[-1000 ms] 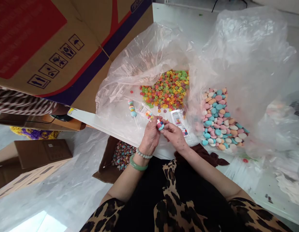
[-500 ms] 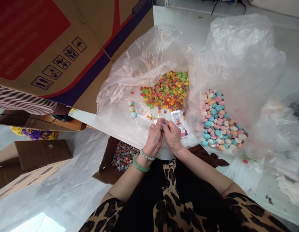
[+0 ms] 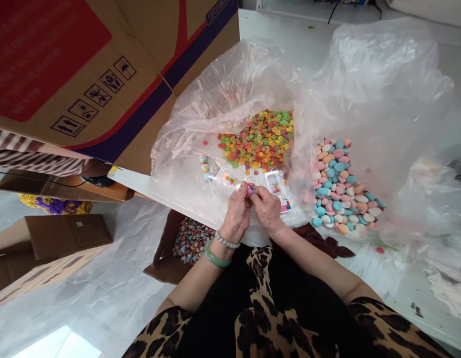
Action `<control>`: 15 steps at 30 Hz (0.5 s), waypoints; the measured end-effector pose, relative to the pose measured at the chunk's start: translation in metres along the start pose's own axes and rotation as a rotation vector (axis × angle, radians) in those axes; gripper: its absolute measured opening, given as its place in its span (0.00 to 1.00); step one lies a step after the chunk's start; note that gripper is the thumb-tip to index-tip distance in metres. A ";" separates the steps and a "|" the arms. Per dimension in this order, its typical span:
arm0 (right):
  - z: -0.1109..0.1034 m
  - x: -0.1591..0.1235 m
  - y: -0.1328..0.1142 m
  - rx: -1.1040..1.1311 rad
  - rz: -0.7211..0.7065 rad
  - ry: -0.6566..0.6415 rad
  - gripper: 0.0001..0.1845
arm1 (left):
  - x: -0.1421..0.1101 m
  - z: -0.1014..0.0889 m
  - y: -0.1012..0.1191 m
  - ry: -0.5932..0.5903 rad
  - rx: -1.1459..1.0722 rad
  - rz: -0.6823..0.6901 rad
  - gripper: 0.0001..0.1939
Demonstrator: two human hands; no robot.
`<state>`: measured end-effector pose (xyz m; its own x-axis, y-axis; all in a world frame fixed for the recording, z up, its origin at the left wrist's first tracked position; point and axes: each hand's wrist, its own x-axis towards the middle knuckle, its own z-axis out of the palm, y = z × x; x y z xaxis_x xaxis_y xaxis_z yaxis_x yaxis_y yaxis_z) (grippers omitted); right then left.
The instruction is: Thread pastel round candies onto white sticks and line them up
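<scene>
Close together at the table's near edge, both hands pinch the gathered end of a small clear candy packet [image 3: 228, 178]. It has a printed part and colourful pieces inside, and points away to the left. My left hand [image 3: 238, 209] is closed on it, with a bead bracelet and a green bangle at the wrist. My right hand [image 3: 266, 206] is closed at the same end, where a bit of blue and pink shows. A thin shiny strand sticks up by the fingertips. Beside the packet lies a striped marshmallow stick [image 3: 205, 168]. A flat printed packet [image 3: 278, 190] rests beyond my right hand.
Ring candies [image 3: 260, 141] lie heaped on a clear plastic bag [image 3: 185, 134]. Pastel oval candies [image 3: 338, 184] fill another bag at right. A large carton [image 3: 103, 64] stands at left. Below the edge sits an open box [image 3: 170, 248] of wrapped sweets. A brown cloth [image 3: 323, 239] lies at right.
The candy packet shows more of its colourful pieces beyond my left fingers. Both hands stay pinched together in nearly the same place. The whole view has shifted slightly.
</scene>
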<state>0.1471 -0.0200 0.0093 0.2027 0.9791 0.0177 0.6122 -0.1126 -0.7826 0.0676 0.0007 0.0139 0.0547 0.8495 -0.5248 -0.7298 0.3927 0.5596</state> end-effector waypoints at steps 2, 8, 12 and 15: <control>0.004 0.001 0.002 -0.090 0.000 0.045 0.13 | -0.004 0.004 -0.005 0.038 0.047 0.019 0.12; 0.002 0.002 0.003 0.122 -0.054 0.012 0.12 | -0.008 0.009 -0.005 -0.026 0.109 0.019 0.16; -0.009 0.009 0.005 0.659 0.206 -0.233 0.14 | -0.004 -0.002 0.014 -0.150 0.095 -0.111 0.20; -0.015 0.014 0.009 0.987 0.557 -0.567 0.14 | 0.001 -0.010 0.027 -0.184 0.067 -0.073 0.21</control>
<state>0.1671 -0.0103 0.0119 -0.2555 0.8026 -0.5390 -0.3286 -0.5964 -0.7323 0.0411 0.0093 0.0222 0.2341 0.8656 -0.4427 -0.6729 0.4729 0.5688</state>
